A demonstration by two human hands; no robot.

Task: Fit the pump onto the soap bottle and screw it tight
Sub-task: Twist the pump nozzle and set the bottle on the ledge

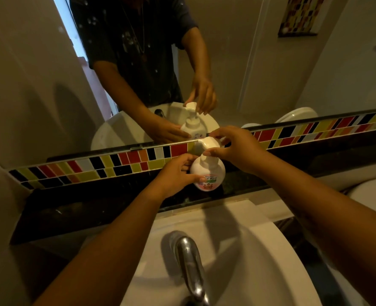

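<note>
A round white soap bottle [209,173] with a pink-and-green label stands upright on the dark ledge behind the sink. My left hand [176,174] wraps its left side, fingers around the body. The white pump [209,144] sits on the bottle's neck, its spout pointing left. My right hand [233,146] grips the pump head from the right, thumb in front and fingers behind. Whether the pump collar is fully seated is hidden by my fingers. The mirror above repeats the scene.
A chrome tap [189,261] rises over the white basin [260,261] below my arms. A band of coloured tiles [107,164] runs under the mirror [50,74]. The dark ledge [94,206] stretches left. A white toilet lid [372,193] shows at the right.
</note>
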